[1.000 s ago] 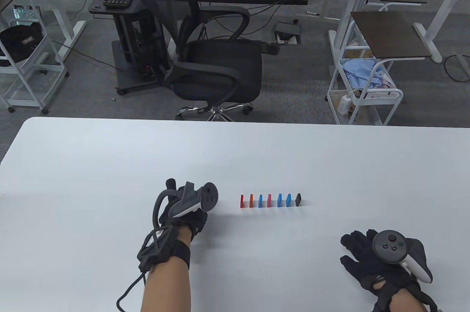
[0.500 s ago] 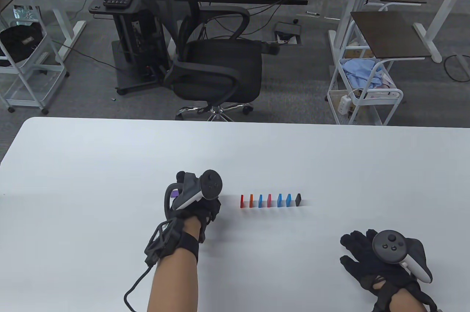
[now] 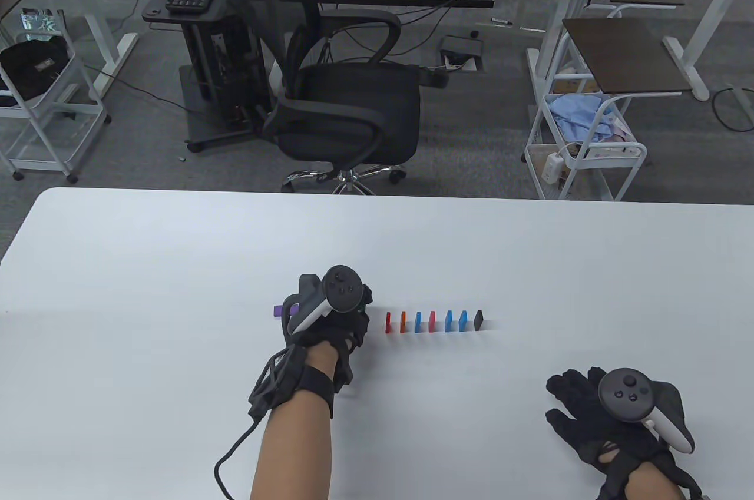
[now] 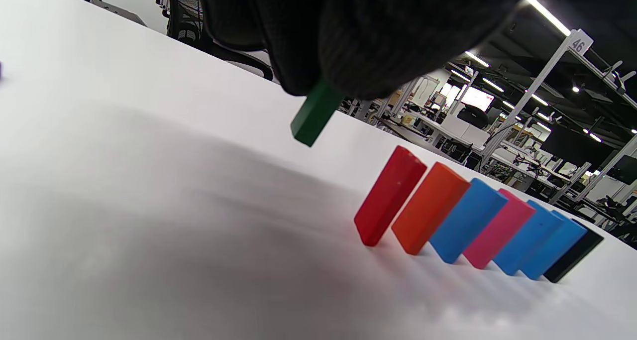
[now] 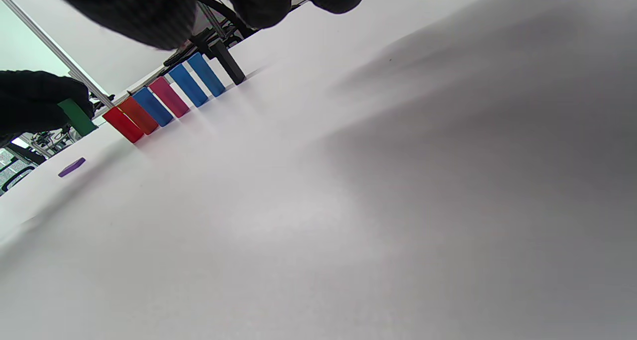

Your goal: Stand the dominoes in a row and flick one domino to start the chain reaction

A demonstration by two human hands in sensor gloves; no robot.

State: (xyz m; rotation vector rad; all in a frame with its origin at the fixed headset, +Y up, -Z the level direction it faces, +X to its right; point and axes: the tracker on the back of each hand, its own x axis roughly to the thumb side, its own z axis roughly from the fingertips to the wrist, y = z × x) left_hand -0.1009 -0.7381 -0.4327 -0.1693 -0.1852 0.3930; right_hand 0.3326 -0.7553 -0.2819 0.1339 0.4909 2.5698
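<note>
left hand has moved right since a second ago, pinching green domino above table | now just beside red end of standing row | purple domino left flat | right hand idle, relaxed

light: we see bright, even overhead light | shadows: soft grey patches on the glossy white table | focus: gloved fingers blurred in our wrist views

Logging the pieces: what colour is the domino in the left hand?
Green domino, clearest in the left wrist view.
</note>
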